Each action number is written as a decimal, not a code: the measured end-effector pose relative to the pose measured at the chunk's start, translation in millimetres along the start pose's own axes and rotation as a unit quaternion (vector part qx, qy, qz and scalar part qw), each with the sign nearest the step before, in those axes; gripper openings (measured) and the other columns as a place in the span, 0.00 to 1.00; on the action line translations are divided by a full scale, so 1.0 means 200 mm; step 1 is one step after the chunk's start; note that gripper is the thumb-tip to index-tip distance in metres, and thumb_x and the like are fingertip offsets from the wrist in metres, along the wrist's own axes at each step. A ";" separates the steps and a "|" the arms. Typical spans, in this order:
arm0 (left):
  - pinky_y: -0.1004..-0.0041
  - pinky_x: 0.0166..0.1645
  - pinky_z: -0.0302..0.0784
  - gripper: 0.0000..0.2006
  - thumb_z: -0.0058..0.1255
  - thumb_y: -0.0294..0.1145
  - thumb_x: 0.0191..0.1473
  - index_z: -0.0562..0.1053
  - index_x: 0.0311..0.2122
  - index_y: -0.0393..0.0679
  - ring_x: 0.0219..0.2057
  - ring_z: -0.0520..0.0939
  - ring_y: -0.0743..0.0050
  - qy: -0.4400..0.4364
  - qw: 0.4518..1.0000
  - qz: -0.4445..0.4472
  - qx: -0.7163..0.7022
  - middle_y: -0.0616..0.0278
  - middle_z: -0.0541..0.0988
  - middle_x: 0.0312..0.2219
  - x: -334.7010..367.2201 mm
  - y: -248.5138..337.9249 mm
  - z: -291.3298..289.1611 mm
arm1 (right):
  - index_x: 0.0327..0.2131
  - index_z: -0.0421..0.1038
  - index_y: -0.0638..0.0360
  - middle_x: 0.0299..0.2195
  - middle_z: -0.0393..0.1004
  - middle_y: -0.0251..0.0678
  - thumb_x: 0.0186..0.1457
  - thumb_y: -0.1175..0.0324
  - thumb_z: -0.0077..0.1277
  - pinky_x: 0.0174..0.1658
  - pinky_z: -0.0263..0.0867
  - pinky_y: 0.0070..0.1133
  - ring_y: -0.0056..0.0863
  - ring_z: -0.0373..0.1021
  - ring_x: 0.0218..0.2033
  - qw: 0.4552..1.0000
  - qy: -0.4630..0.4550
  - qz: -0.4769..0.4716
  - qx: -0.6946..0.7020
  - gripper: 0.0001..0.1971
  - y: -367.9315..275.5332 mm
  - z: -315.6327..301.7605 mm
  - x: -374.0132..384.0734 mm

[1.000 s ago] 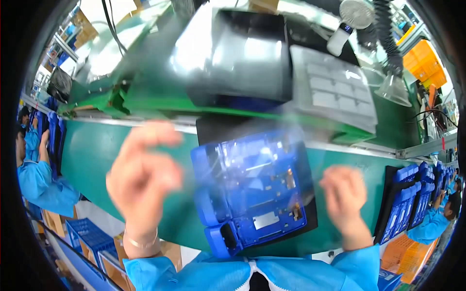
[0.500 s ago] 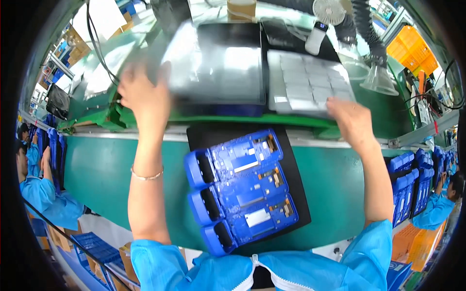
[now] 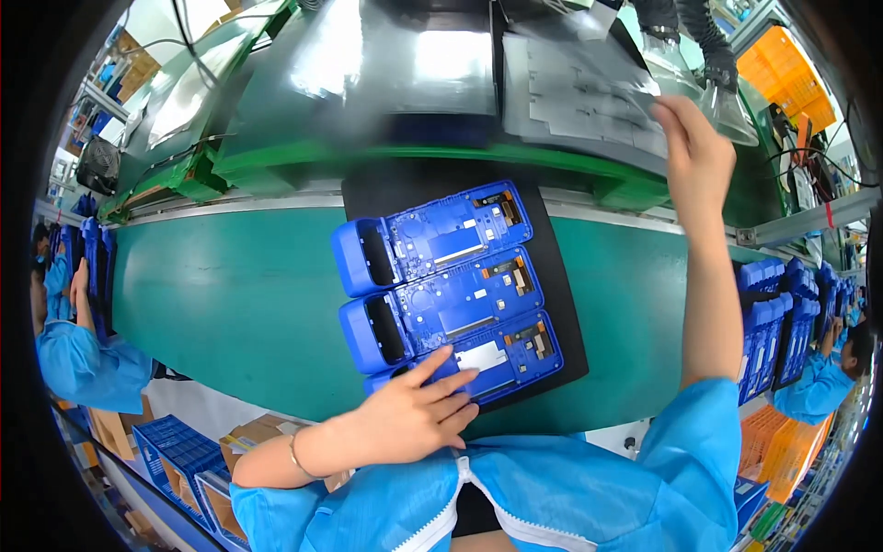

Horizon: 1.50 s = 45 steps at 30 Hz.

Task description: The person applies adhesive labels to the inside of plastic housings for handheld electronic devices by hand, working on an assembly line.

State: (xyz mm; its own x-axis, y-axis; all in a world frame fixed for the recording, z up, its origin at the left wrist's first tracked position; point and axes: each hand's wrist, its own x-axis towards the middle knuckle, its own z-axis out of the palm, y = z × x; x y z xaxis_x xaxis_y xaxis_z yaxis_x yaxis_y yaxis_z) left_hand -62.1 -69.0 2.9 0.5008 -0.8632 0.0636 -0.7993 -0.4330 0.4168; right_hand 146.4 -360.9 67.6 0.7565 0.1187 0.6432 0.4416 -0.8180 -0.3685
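Three blue plastic device housings lie side by side, open face up, on a black mat: a far one, a middle one and a near one. Circuit parts and orange-brown flex pieces show inside them. A silvery-white rectangle shows in the near housing. My left hand rests over that housing's left part, fingers spread, hiding some of it. My right hand is raised beside a sheet of grey rectangular pads, thumb and finger pinching a thin translucent film, blurred by motion.
A green bench carries the mat. Behind runs a raised green-edged shelf with a glossy dark panel. Clear funnel nozzles hang at the back right. Blue housings stand at the right; co-workers sit at both sides.
My left hand has come down from the shelf onto the near housing. My right hand has risen slightly from the pad sheet's edge, pinching film. The head view has shifted.
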 end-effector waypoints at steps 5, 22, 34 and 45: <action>0.62 0.40 0.75 0.11 0.46 0.23 0.49 0.72 0.40 0.37 0.38 0.78 0.57 0.400 0.883 -0.243 -0.030 0.52 0.77 0.37 -0.21 -0.07 -0.42 | 0.40 0.75 0.54 0.43 0.74 0.37 0.50 0.68 0.47 0.55 0.61 0.30 0.32 0.70 0.47 0.899 -0.043 -0.434 -0.036 0.13 -0.42 -0.04 -0.46; 0.73 0.25 0.65 0.10 0.60 0.24 0.39 0.74 0.30 0.36 0.19 0.72 0.75 -0.052 0.870 -0.189 -0.452 0.62 0.73 0.16 0.02 -0.33 -0.50 | 0.37 0.77 0.47 0.38 0.63 0.35 0.45 0.55 0.57 0.43 0.58 0.29 0.35 0.61 0.41 0.893 -0.240 -0.229 0.304 0.15 -0.68 0.03 -0.54; 0.79 0.29 0.66 0.12 0.61 0.25 0.39 0.75 0.32 0.36 0.23 0.72 0.82 -0.065 0.720 -0.177 -0.668 0.65 0.76 0.23 0.03 -0.35 -0.33 | 0.27 0.79 0.43 0.33 0.66 0.28 0.31 0.72 0.63 0.41 0.57 0.26 0.31 0.60 0.37 0.824 -0.325 -0.219 0.409 0.13 -0.65 0.18 -0.50; 0.69 0.37 0.65 0.05 0.55 0.28 0.40 0.73 0.25 0.41 0.28 0.73 0.65 0.003 0.926 -0.127 -0.356 0.61 0.72 0.21 -0.07 -0.31 -0.34 | 0.32 0.76 0.36 0.36 0.71 0.28 0.40 0.69 0.60 0.41 0.60 0.28 0.30 0.65 0.38 0.930 -0.059 -0.067 0.357 0.12 -0.73 0.13 -0.79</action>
State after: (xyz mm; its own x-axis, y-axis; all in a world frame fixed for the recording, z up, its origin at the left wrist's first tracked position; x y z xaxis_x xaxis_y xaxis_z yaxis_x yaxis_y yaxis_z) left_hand 2.7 -13.7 37.6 0.6464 -0.7545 -0.1136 -0.2349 -0.3384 0.9112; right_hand -25.8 -245.5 2.7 0.7008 0.2881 0.6526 0.7114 -0.2138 -0.6695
